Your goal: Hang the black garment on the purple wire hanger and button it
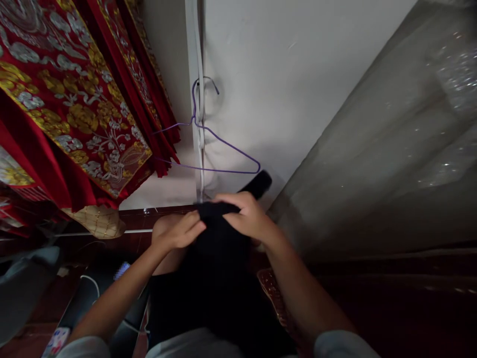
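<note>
A black piece of clothing [223,243] lies across my lap, and its exact kind is hard to make out in the dark. My left hand [185,229] is closed on its upper left edge. On the other side my right hand [248,215] grips the upper right edge, thumb on top and fingers behind. Beyond the right hand a narrow black end [261,183] of the cloth sticks out. Just past both hands a bare purple hanger [231,144] hangs from a white strap [200,49], touched by neither hand.
Red cloths embroidered in gold and silver [82,104] hang at the left. A white wall [290,64] stands ahead, with a grey plastic-covered surface [372,164] at the right. Lower left are a white cable [91,281] and a patterned phone-like item [57,340].
</note>
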